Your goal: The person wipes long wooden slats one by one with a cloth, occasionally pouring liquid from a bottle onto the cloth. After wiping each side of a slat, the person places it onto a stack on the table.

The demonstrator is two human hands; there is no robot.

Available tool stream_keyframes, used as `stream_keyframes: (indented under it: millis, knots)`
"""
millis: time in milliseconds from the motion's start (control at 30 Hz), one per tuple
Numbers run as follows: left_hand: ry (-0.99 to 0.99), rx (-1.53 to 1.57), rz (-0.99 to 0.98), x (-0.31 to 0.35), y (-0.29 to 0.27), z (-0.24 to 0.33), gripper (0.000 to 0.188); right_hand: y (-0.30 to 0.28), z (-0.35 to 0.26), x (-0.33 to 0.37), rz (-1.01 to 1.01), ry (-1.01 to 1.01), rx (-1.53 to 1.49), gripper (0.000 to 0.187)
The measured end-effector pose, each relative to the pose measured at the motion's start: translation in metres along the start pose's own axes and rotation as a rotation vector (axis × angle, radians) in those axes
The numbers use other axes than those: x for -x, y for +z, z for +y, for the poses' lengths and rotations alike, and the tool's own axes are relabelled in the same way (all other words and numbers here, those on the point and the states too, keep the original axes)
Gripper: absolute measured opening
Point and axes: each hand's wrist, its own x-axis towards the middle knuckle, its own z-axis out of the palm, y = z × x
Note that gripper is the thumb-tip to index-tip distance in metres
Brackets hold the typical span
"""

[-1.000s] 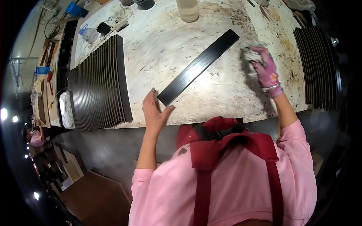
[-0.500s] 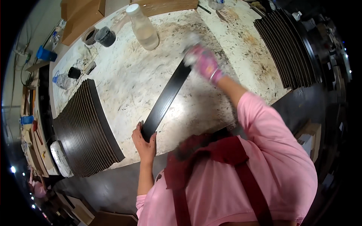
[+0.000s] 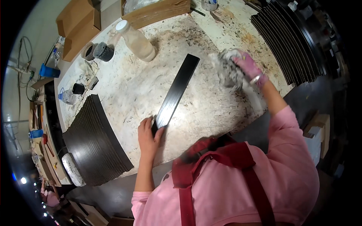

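A long, narrow black board [image 3: 178,88] lies slantwise on the stained white table [image 3: 126,86], its top face shiny. My left hand [image 3: 149,135] grips the near end, thumb on one edge and fingers on the other. To the right of the board's far end, my right hand [image 3: 250,68], in a pink glove, is closed on a crumpled white rag [image 3: 228,71] with dark stains. The rag is apart from the board; I cannot tell whether it touches the table.
A row of stacked dark boards [image 3: 94,143] lies at the left, another stack [image 3: 283,45] at the far right. A white-capped bottle [image 3: 137,44] stands beyond the board. Dark-stained tubs [image 3: 103,52] and a small black cup [image 3: 78,89] sit far left. A cardboard box [image 3: 158,14] borders the back.
My right hand has swung off the board's far end to the right, carrying the rag. My left hand still holds the near end. The whole view has shifted slightly.
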Motion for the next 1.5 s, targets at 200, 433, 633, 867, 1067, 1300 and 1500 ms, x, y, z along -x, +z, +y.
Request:
stream_keyframes:
  millis: [200, 433, 633, 867, 1067, 1300, 1500]
  knots:
    - [-0.08, -0.108, -0.146, -0.015, -0.005, 0.037, 0.069, 0.06, -0.12, 0.094, -0.265, -0.705, 0.677, 0.063]
    - [-0.369, 0.046, -0.01, 0.059, -0.025, 0.044, 0.071, 0.183, -0.094, 0.133, -0.922, 0.298, -0.368, 0.077]
    - [-0.402, 0.276, 0.035, 0.042, -0.022, 0.06, 0.065, 0.307, -0.078, 0.089, -0.893, 0.067, -0.413, 0.082]
    - [-0.232, 0.534, -0.046, 0.045, -0.046, 0.044, 0.04, 0.255, -0.114, 0.025, -0.916, -0.354, 0.225, 0.05]
    - [-0.174, 0.458, 0.234, 0.032, -0.116, -0.056, 0.014, 0.227, -0.118, 0.079, -0.678, -0.496, 0.335, 0.048]
    - [-0.269, 0.424, 0.37, -0.061, -0.195, -0.168, 0.015, 0.28, -0.159, 0.096, -0.367, -0.778, 0.667, 0.071]
    - [-0.165, 0.162, 0.391, -0.174, -0.21, -0.244, 0.023, 0.319, -0.138, 0.083, -0.321, -0.817, 0.761, 0.066]
